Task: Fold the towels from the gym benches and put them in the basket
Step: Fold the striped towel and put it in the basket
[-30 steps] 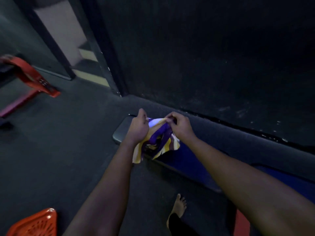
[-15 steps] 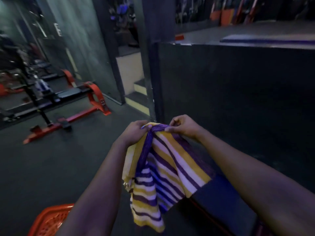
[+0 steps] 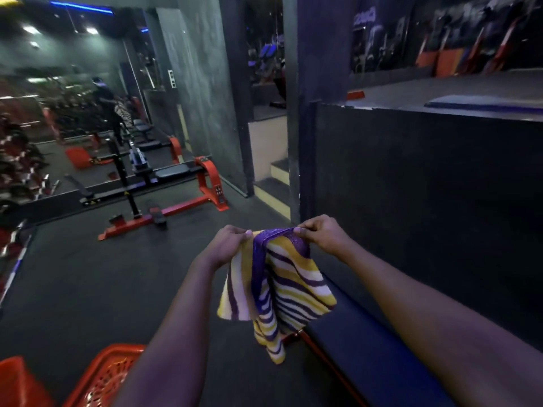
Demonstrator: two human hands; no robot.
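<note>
A towel (image 3: pixel 282 292) striped purple, yellow and white hangs in the air in front of me. My left hand (image 3: pixel 227 243) pinches its top edge on the left, and my right hand (image 3: pixel 321 233) pinches the same edge on the right, the two hands close together. The cloth droops in loose folds over the near end of a blue padded bench (image 3: pixel 367 342). An orange plastic basket (image 3: pixel 108 374) sits on the floor at the lower left, partly behind my left forearm.
A dark raised platform wall (image 3: pixel 426 186) stands right behind the bench. An orange-framed gym bench (image 3: pixel 176 183) stands further off at the left before a mirror wall. Steps (image 3: pixel 273 183) rise beside a pillar. The floor is dark rubber matting.
Both hands have lifted the towel off the blue bench and it now hangs unfurled. My view has tilted up from the floor to the room.
</note>
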